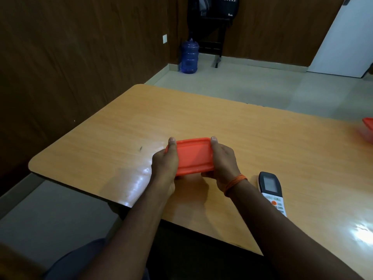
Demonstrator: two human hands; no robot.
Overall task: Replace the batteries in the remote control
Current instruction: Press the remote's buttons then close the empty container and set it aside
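Observation:
An orange plastic box [192, 156] with its lid on sits low over the wooden table [262, 142], held from both sides. My left hand [164, 164] grips its left end, thumb on top. My right hand [223, 160] grips its right end, thumb on the lid's far corner; an orange thread is tied around that wrist. What is inside the box is hidden. A white remote control [272, 191] with a dark screen and an orange button lies face up on the table, just right of my right wrist. No batteries are visible.
A second orange container [368, 131] is cut off at the table's right edge. The table's rounded left corner and near edge lie close to my forearms. On the floor beyond stand a blue water jug [189, 56] and a dark stand [214, 37].

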